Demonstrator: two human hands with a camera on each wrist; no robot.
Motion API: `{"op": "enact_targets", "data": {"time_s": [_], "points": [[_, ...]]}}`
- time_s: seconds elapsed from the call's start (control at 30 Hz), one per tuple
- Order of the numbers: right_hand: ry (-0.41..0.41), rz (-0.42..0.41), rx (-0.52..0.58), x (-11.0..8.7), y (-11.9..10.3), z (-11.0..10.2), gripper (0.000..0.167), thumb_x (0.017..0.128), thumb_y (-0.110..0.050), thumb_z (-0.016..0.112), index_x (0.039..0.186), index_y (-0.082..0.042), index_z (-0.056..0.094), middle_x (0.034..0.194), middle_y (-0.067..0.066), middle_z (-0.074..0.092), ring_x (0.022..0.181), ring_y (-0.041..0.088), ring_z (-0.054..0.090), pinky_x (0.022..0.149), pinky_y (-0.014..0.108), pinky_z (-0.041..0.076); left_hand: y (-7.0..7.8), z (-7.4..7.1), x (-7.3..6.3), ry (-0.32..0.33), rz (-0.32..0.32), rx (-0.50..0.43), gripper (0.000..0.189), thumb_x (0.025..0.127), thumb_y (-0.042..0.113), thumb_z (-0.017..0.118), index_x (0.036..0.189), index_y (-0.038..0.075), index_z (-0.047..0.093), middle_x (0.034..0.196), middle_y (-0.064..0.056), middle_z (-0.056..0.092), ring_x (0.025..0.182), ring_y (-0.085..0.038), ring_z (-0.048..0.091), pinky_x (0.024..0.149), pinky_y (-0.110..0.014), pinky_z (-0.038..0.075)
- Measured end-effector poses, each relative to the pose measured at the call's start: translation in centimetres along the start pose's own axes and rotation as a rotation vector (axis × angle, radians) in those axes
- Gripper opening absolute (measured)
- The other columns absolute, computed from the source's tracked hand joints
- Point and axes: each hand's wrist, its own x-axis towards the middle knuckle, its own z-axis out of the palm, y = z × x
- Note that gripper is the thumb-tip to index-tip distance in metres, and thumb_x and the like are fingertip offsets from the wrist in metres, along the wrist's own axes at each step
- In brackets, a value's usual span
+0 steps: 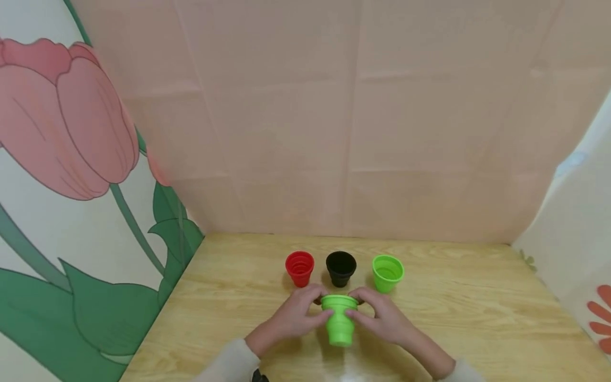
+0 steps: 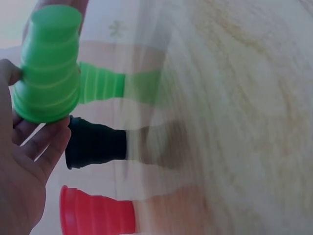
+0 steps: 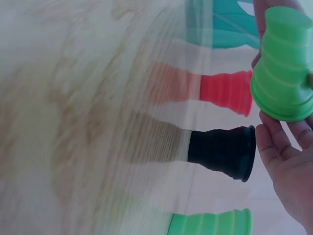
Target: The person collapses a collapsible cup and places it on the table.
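A light green ribbed cup (image 1: 340, 321) is held between both hands above the wooden table, its wide rim up in the head view. My left hand (image 1: 300, 313) grips its left side, thumb on the near wall and fingers behind the rim. On the opposite side my right hand (image 1: 384, 317) grips it the same way. Beyond the hands, three more ribbed cups stand upright in a row: a red cup (image 1: 300, 268), a black cup (image 1: 341, 268) and another green cup (image 1: 387, 273). Both wrist views show the held cup (image 2: 48, 66) with fingers at its rim.
The wooden table (image 1: 215, 297) reaches back to a pinkish cloth backdrop (image 1: 286, 116). A tulip-printed panel (image 1: 62, 175) borders the left side, and a pale panel with a red flower print (image 1: 568, 254) borders the right.
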Motion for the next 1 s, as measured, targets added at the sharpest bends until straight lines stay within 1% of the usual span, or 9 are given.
{"op": "enact_targets", "data": {"time_s": [0.17,0.3,0.43,0.57,0.63,0.77,0.9,1.0], "points": [[0.005,-0.002,-0.007,0.1,0.1,0.1,0.017,0.093,-0.014,0.073,0.107,-0.022,0.066,0.097,-0.009,0.069,0.088,0.004,0.062,0.075,0.034,0.058,-0.1,0.5,0.1,0.025,-0.048,-0.068,0.012,0.098,0.023,0.066,0.105,0.014,0.061,0.103,0.004,0.063,0.093,-0.002,0.06,0.082,-0.023,0.058],[0.02,-0.001,-0.017,-0.1,0.1,0.2,0.017,0.093,-0.01,0.072,0.105,-0.021,0.066,0.093,-0.012,0.068,0.083,0.002,0.062,0.071,0.029,0.057,-0.2,0.8,0.3,0.034,-0.078,-0.109,0.01,0.098,0.022,0.066,0.104,0.014,0.062,0.1,0.005,0.062,0.088,-0.001,0.059,0.08,-0.021,0.058],[0.057,-0.005,-0.031,-0.2,-0.1,0.5,0.021,0.091,-0.002,0.072,0.104,-0.017,0.068,0.089,-0.014,0.066,0.078,0.003,0.062,0.066,0.024,0.056,-0.2,1.1,0.5,0.051,-0.088,-0.128,0.009,0.099,0.02,0.066,0.103,0.014,0.063,0.096,0.005,0.061,0.085,-0.003,0.058,0.076,-0.018,0.056],[0.082,0.02,-0.056,-0.1,-0.5,0.7,0.019,0.092,0.0,0.07,0.105,-0.013,0.068,0.084,-0.015,0.065,0.075,0.001,0.06,0.06,0.02,0.053,0.0,1.5,0.6,0.084,-0.094,-0.141,0.007,0.099,0.018,0.065,0.1,0.012,0.064,0.09,0.005,0.06,0.081,-0.005,0.057,0.072,-0.018,0.055],[0.097,0.035,-0.075,0.0,-0.8,0.7,0.018,0.092,0.0,0.069,0.105,-0.012,0.069,0.084,-0.014,0.065,0.075,0.0,0.059,0.06,0.021,0.053,0.2,1.6,0.7,0.097,-0.103,-0.144,0.007,0.1,0.018,0.064,0.099,0.011,0.064,0.088,0.005,0.058,0.08,-0.003,0.054,0.07,-0.017,0.054],[0.129,0.069,-0.096,0.0,-1.0,0.9,0.017,0.092,0.001,0.069,0.105,-0.009,0.07,0.086,-0.011,0.069,0.077,-0.002,0.061,0.064,0.022,0.056,0.4,1.9,0.8,0.119,-0.123,-0.146,0.01,0.102,0.021,0.062,0.1,0.011,0.064,0.085,0.006,0.055,0.078,-0.002,0.05,0.068,-0.017,0.051],[0.164,0.08,-0.09,0.1,-1.1,1.0,0.017,0.092,0.001,0.069,0.106,-0.008,0.071,0.087,-0.008,0.071,0.079,-0.001,0.063,0.064,0.022,0.057,0.6,2.1,0.8,0.157,-0.114,-0.143,0.01,0.103,0.02,0.06,0.103,0.011,0.065,0.084,0.004,0.054,0.076,-0.003,0.048,0.065,-0.016,0.047],[0.189,0.101,-0.072,0.2,-1.3,1.1,0.017,0.092,0.003,0.068,0.105,-0.007,0.072,0.087,-0.007,0.072,0.078,-0.001,0.063,0.063,0.023,0.057,0.9,2.1,0.9,0.174,-0.114,-0.171,0.012,0.104,0.021,0.058,0.104,0.011,0.065,0.085,0.003,0.055,0.077,-0.004,0.048,0.066,-0.017,0.047]]}}
